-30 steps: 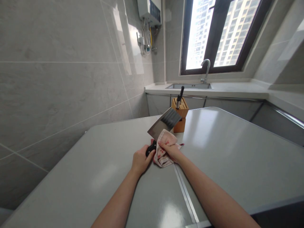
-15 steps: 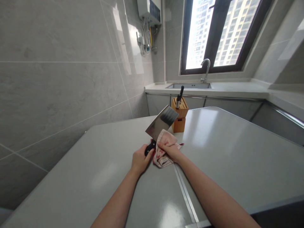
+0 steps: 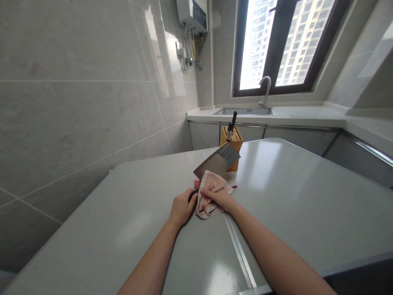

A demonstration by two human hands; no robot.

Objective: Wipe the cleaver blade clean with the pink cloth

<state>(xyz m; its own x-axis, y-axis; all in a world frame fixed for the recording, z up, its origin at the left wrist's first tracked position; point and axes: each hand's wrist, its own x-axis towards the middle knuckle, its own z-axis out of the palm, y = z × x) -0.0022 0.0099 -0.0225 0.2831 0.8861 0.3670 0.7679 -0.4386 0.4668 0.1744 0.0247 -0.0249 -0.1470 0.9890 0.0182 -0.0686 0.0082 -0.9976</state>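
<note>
My left hand (image 3: 181,206) is closed around the black handle of a cleaver (image 3: 217,160). The broad metal blade points up and to the right, above the table, and covers part of the knife block behind it. In my right hand (image 3: 220,198) is a pink and white cloth (image 3: 211,182) with red marks, gripped between thumb and fingers. The cloth lies against the cleaver where handle and blade meet and hides part of the handle. Most of my right fingers are hidden by the cloth.
Beyond the blade stands a wooden knife block (image 3: 237,144) with dark-handled tools in it. The pale glossy table (image 3: 141,192) has a metal seam (image 3: 239,246) running through it. Further back are a counter with a sink (image 3: 242,111), a faucet (image 3: 267,88) and a tiled wall (image 3: 92,123).
The cleaver's blade has tilted lower and to the right, now overlapping more of the knife block. The cloth has shifted slightly left over the handle, covering more of it.
</note>
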